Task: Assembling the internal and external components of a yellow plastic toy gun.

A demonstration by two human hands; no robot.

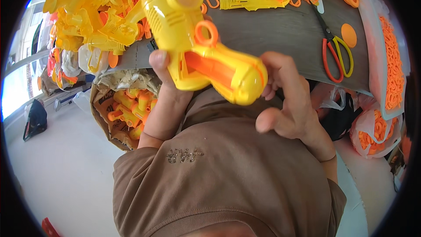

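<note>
In front of my chest, a yellow plastic toy gun (173, 22) hangs tilted, its grip slanting down to the right. An orange ring sticks out at its trigger place, and orange lines the slot in the grip. A whitish tube or rod rises from its round opening at the top. My left hand (169, 72) holds the toy from its left side; the thumb shows and most fingers are hidden behind it. Beside the rounded grip end is my right hand (291, 101), thumb spread away and fingers bent. Whether its fingertips touch the grip, I cannot tell.
Yellow shell halves (83, 8) heap up at the table's left. Scissors (331, 50) and an orange disc (348, 35) lie to the right, near a tub of orange rings (391, 61). Below the table stand a carton of toy guns (131, 109) and a bag of orange parts (375, 134).
</note>
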